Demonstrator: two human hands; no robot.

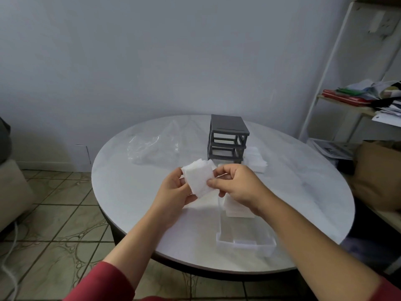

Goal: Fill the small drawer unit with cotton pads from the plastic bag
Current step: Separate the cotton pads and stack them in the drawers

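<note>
Cotton pads (198, 181) between left hand (175, 192), right hand (238, 187)

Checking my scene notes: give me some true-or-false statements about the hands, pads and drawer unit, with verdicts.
Both the left hand and the right hand hold a stack of cotton pads. True.
The grey drawer unit has all its drawers pushed in. False: its slots stand empty.
The plastic bag lies left of the unit. True.
The clear drawer sits on the floor. False: it rests on the table, near the person.

Glossy marble-look table (121, 187), crinkled clear plastic bag (152, 146)
</note>
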